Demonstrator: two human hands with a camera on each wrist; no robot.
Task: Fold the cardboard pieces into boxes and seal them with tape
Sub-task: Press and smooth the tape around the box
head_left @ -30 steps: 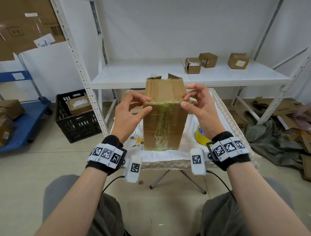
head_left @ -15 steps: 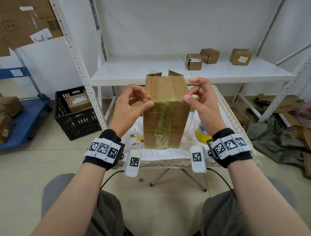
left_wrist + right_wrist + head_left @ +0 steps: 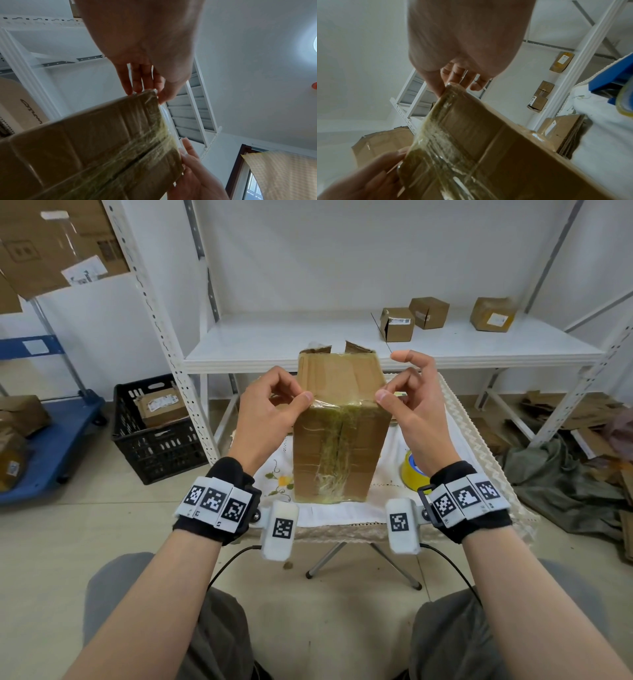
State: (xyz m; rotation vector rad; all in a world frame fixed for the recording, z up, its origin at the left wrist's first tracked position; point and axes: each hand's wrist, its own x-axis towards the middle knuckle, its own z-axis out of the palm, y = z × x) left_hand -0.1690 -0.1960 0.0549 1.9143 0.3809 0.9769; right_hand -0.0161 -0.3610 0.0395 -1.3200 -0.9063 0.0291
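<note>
Step in hand: sealing, I'd say; a strip of clear tape (image 3: 337,402) lies across the near top edge of the tall brown cardboard box (image 3: 337,436).
Box: upright on the small cloth-covered counter (image 3: 455,426), far flaps not yet folded.
Left hand (image 3: 270,412): thumb and curled fingers (image 3: 135,81) pinching the tape at the box's left corner.
Right hand (image 3: 411,405): thumb and forefinger pinching the right corner; other fingers loosely curled.
Next move: probably press the tape ends down the sides, then reach for the yellow tape roll (image 3: 412,474) beside the box.

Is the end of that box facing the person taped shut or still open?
Shut. On the box, the near end's two flaps meet at a middle seam covered by tape. At the far end, two flaps stick up, so that end looks open.
</note>
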